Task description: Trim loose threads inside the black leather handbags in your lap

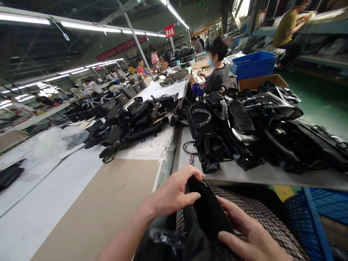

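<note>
A black handbag (210, 206) lies in my lap with its mouth spread apart, showing a dark inside. My left hand (175, 190) grips its far left rim, thumb inside the opening and fingers bent over the edge. On the right side, my right hand (246, 226) holds the other wall, with the thumb at the near rim and the fingers along the outer face. Clear plastic wrap (167, 237) covers a part near the bag's lower left. Checked cloth (252, 206) shows beneath and behind the bag. The bag's bottom is hidden.
Black handbags (225, 127) are heaped on the table ahead, and more bags (136, 119) lie on the white table to the left. Brown board (108, 203) covers the near tabletop. A blue crate (310, 221) stands at lower right. A co-worker in stripes (217, 78) sits beyond.
</note>
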The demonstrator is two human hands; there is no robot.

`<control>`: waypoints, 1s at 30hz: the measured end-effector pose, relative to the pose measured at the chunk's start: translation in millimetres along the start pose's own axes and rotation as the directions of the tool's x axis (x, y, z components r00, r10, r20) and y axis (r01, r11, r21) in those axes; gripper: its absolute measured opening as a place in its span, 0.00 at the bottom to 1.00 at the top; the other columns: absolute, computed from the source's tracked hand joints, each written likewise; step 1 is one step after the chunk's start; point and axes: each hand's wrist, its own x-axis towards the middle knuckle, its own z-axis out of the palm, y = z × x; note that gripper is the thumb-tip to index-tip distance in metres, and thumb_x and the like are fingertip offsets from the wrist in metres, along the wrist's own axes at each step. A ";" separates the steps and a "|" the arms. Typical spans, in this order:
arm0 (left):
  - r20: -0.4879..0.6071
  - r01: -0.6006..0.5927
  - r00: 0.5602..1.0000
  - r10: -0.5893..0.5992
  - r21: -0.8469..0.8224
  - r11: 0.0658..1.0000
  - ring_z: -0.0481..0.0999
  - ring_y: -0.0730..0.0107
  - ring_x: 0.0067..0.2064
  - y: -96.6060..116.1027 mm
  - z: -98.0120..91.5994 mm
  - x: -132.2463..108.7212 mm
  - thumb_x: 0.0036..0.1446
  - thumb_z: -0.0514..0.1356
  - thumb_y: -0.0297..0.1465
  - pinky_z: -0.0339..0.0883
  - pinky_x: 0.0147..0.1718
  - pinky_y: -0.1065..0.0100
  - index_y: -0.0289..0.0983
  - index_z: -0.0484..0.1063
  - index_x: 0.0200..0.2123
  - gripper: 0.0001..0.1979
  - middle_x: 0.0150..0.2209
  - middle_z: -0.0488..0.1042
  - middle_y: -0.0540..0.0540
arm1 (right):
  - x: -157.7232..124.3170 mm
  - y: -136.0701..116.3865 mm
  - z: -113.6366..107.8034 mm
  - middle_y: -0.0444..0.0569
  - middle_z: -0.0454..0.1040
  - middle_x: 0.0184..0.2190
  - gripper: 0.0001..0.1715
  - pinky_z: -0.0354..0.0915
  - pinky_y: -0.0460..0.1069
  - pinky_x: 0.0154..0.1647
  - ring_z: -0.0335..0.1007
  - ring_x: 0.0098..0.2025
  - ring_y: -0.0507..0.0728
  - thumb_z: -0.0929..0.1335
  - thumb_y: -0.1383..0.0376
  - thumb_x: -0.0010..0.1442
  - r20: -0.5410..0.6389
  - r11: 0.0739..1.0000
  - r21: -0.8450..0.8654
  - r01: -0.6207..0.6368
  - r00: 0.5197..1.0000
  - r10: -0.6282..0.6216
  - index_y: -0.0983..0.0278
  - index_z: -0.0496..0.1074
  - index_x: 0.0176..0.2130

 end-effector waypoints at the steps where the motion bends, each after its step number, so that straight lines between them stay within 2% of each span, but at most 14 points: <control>1: 0.034 -0.009 0.999 0.009 0.002 1.000 0.71 0.67 0.48 -0.8 0.5 4.1 0.51 0.62 0.21 0.64 0.49 0.67 0.39 0.66 0.40 0.14 0.46 0.71 0.48 | -0.1 -0.4 0.5 0.53 0.65 0.61 0.35 0.60 0.54 0.61 0.61 0.61 0.61 0.68 0.65 0.59 -0.005 1.000 0.017 0.000 1.000 0.000 0.61 0.59 0.63; 4: 0.082 -0.053 0.996 0.045 0.098 0.994 0.71 0.67 0.44 -4.4 4.6 16.5 0.52 0.65 0.25 0.66 0.45 0.68 0.38 0.67 0.36 0.10 0.42 0.72 0.48 | -0.8 2.0 -0.3 0.52 0.65 0.60 0.35 0.60 0.55 0.61 0.61 0.61 0.62 0.70 0.65 0.59 0.008 0.997 0.077 0.018 1.000 -0.019 0.59 0.59 0.63; 7: 0.142 -0.173 0.979 0.148 0.182 0.968 0.72 0.66 0.43 -7.8 9.5 25.6 0.55 0.64 0.27 0.65 0.44 0.68 0.37 0.68 0.31 0.07 0.40 0.74 0.48 | -3.2 8.2 -3.6 0.51 0.65 0.60 0.35 0.60 0.55 0.61 0.61 0.61 0.62 0.72 0.62 0.59 0.006 0.992 0.124 0.025 1.000 -0.025 0.57 0.60 0.63; 10: 0.162 -0.316 0.942 0.293 0.138 0.939 0.73 0.66 0.45 -12.4 14.2 29.7 0.60 0.61 0.28 0.65 0.46 0.67 0.36 0.68 0.29 0.07 0.44 0.75 0.45 | -5.9 13.4 -5.8 0.50 0.65 0.61 0.37 0.59 0.56 0.61 0.61 0.61 0.62 0.73 0.60 0.58 0.001 0.982 0.189 0.012 1.000 -0.012 0.55 0.60 0.63; 12: 0.147 -0.367 0.924 0.352 0.088 0.926 0.74 0.67 0.46 -16.3 18.4 30.2 0.62 0.58 0.27 0.66 0.47 0.68 0.36 0.68 0.31 0.06 0.46 0.76 0.44 | -6.6 14.4 -5.6 0.49 0.64 0.61 0.39 0.59 0.56 0.61 0.62 0.60 0.62 0.75 0.59 0.56 0.014 0.965 0.263 0.010 1.000 -0.014 0.54 0.61 0.62; 16: 0.042 -0.338 0.941 0.335 0.128 0.932 0.76 0.69 0.42 -21.6 29.9 28.2 0.62 0.57 0.25 0.67 0.44 0.68 0.36 0.69 0.32 0.05 0.43 0.77 0.46 | -5.7 11.5 -4.6 0.48 0.64 0.61 0.41 0.59 0.57 0.61 0.71 0.52 0.61 0.76 0.58 0.54 0.074 0.918 0.394 -0.037 0.997 0.008 0.52 0.61 0.63; 19: -0.055 -0.276 0.956 0.290 0.181 0.944 0.76 0.70 0.40 -21.3 39.0 25.6 0.62 0.56 0.24 0.67 0.42 0.69 0.36 0.69 0.34 0.04 0.40 0.77 0.48 | -5.4 8.9 -7.4 0.48 0.65 0.60 0.42 0.58 0.57 0.61 0.72 0.50 0.60 0.76 0.57 0.54 0.077 0.922 0.383 -0.052 0.997 0.024 0.52 0.60 0.63; 22: -0.149 -0.227 0.954 0.260 0.207 0.951 0.76 0.70 0.39 -19.6 46.6 23.4 0.62 0.57 0.25 0.67 0.41 0.69 0.37 0.68 0.33 0.04 0.38 0.76 0.48 | -7.3 6.3 -11.3 0.48 0.63 0.62 0.41 0.56 0.56 0.63 0.69 0.54 0.60 0.73 0.56 0.58 0.048 0.972 0.232 -0.039 0.998 0.029 0.53 0.57 0.65; 25: -0.213 -0.189 0.947 0.241 0.238 0.953 0.75 0.70 0.37 -18.7 52.6 22.1 0.62 0.58 0.26 0.67 0.39 0.69 0.37 0.67 0.31 0.05 0.38 0.76 0.48 | -11.9 2.9 -10.5 0.49 0.60 0.64 0.36 0.50 0.55 0.66 0.59 0.63 0.61 0.67 0.56 0.64 -0.035 0.992 -0.129 -0.002 0.999 -0.002 0.58 0.55 0.66; 27: -0.241 -0.174 0.941 0.238 0.259 0.950 0.75 0.70 0.37 -18.8 55.5 21.8 0.62 0.58 0.26 0.67 0.38 0.69 0.37 0.66 0.31 0.06 0.37 0.76 0.49 | -15.6 2.4 -6.6 0.51 0.61 0.64 0.32 0.52 0.55 0.65 0.57 0.64 0.61 0.63 0.57 0.67 -0.091 0.924 -0.383 0.001 0.995 -0.039 0.62 0.55 0.66; 30: -0.248 -0.167 0.939 0.239 0.277 0.946 0.75 0.69 0.37 -19.0 57.6 22.5 0.61 0.59 0.26 0.67 0.38 0.68 0.37 0.66 0.31 0.06 0.36 0.76 0.49 | -19.8 8.0 0.2 0.57 0.69 0.57 0.29 0.65 0.55 0.57 0.72 0.53 0.62 0.57 0.60 0.69 -0.158 0.788 -0.615 -0.029 0.983 -0.088 0.65 0.55 0.66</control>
